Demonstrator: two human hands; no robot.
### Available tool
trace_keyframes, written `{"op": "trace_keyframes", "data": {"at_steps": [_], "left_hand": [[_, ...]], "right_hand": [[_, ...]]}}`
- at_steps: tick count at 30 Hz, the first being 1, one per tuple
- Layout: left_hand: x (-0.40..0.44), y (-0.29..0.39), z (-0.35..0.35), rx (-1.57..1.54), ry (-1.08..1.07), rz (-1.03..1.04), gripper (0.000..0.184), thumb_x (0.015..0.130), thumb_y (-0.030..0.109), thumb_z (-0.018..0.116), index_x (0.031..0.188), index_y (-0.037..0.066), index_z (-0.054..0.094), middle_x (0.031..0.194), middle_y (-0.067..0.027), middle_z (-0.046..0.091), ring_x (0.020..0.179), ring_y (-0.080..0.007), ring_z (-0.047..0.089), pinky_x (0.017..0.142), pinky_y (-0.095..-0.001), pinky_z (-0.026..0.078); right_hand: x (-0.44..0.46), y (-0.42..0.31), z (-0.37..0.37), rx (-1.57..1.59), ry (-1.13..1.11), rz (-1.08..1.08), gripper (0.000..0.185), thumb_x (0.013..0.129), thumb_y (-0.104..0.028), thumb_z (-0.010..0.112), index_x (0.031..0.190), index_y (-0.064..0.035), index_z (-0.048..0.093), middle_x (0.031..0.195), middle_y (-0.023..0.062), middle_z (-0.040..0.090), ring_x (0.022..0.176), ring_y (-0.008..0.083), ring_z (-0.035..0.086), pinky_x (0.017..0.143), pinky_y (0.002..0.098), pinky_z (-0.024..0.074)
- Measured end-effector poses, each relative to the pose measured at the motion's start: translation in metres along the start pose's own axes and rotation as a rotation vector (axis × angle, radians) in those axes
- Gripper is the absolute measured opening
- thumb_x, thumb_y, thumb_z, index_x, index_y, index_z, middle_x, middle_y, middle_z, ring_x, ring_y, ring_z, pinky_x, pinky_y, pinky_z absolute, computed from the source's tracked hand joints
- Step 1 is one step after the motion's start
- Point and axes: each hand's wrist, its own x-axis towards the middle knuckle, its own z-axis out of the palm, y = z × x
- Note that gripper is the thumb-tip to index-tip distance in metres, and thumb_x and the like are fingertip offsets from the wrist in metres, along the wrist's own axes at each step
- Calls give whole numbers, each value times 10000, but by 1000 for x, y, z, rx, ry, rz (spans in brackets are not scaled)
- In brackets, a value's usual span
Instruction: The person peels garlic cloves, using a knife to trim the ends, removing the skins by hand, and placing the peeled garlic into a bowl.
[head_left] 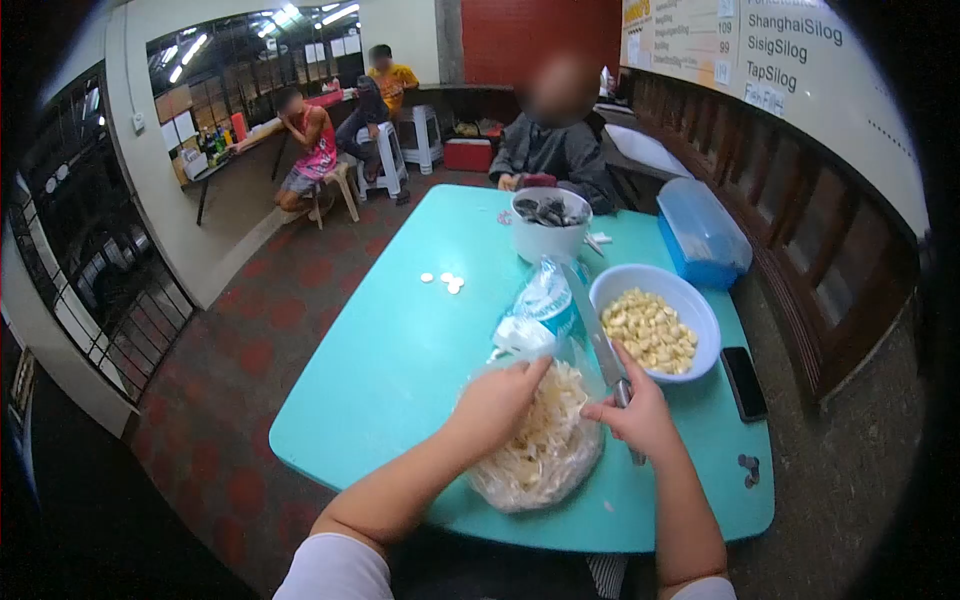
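Observation:
In my right hand point(640, 412) is a kitchen knife point(604, 345), gripped by its handle with the blade pointing up and away from me. My left hand point(497, 402) is over the near left side of a clear plastic bag point(535, 488), fingers bent together; what they hold, if anything, is hidden. Pale garlic pieces and skins point(552, 420) fill the open bag. To the right of the knife stands a light blue bowl point(707, 340) with many peeled garlic cloves point(650, 330). A blue-and-white plastic package point(543, 308) lies just beyond the bag.
On the turquoise table point(370, 370) are a white bucket point(545, 243) with dark contents, a lidded blue container point(703, 235), a phone point(743, 384), several white round pieces point(447, 281) and dark coins point(748, 470). A person point(550, 150) sits across; others sit by the window.

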Motion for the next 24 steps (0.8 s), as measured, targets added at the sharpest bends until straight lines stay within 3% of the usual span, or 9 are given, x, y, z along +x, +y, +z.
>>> {"op": "trace_keyframes", "data": {"at_steps": [2, 5, 6, 9, 10, 17, 21, 24], "left_hand": [[-3, -4, -1, -22, 7, 35, 358, 767, 78, 580, 1105, 46, 469, 916, -181, 589, 841, -367, 591, 718, -440, 470], [-5, -10, 2, -69, -19, 1, 295, 769, 82, 567, 1043, 37, 467, 913, -170, 590, 836, -368, 587, 710, -450, 464], [-7, -8, 4, -77, -6, 3, 274, 770, 83, 562, 1025, 33, 473, 901, -165, 589, 838, -366, 584, 712, -449, 463], [-7, -4, 1, -90, 21, 54, 221, 773, 84, 549, 978, 20, 495, 874, -156, 580, 842, -360, 574, 721, -445, 460], [-8, -4, 2, -100, 15, 92, 210, 773, 84, 547, 968, 16, 506, 871, -156, 574, 842, -357, 570, 727, -441, 460], [-11, 12, 1, -152, -89, 119, 197, 770, 76, 543, 955, 10, 540, 945, -166, 525, 858, -340, 558, 744, -433, 460], [-7, 11, 8, -144, -22, 98, 139, 823, 106, 531, 918, 5, 539, 943, -168, 518, 876, -339, 557, 735, -432, 454], [-4, 15, 5, -222, -37, 49, 148, 865, 153, 524, 885, 7, 537, 898, -170, 544, 851, -341, 565, 726, -427, 449]], "right_hand": [[8, 3, 8, -21, -4, -5, 948, 618, -26, 783, 1424, -86, 287, 1132, 104, 575, 652, 93, 554, 674, 244, 490], [10, 8, 8, -96, 43, -33, 917, 627, 7, 759, 1417, -82, 303, 1135, 93, 576, 679, 100, 560, 681, 245, 486], [9, 8, 6, 2, 49, -55, 902, 640, 25, 736, 1420, -91, 298, 984, 71, 617, 614, 92, 539, 585, 233, 472], [-1, -12, -11, 140, 83, -11, 904, 639, 32, 730, 1421, -104, 296, 804, 42, 618, 519, 74, 485, 453, 217, 413], [-5, -23, -13, 215, 129, -44, 862, 643, 54, 709, 1399, -76, 316, 679, 37, 592, 441, 62, 440, 372, 200, 344], [-25, -49, -28, 299, 304, -241, 701, 670, 54, 679, 1300, -11, 379, 660, 80, 605, 419, 59, 457, 364, 185, 337], [-2, -5, -28, 267, 417, -104, 607, 703, 19, 690, 1250, -21, 431, 660, 61, 602, 419, 55, 453, 364, 191, 335], [5, 9, -29, 188, 467, -86, 562, 811, -119, 659, 1307, -40, 409, 614, 13, 540, 433, 42, 424, 367, 188, 324]]}}
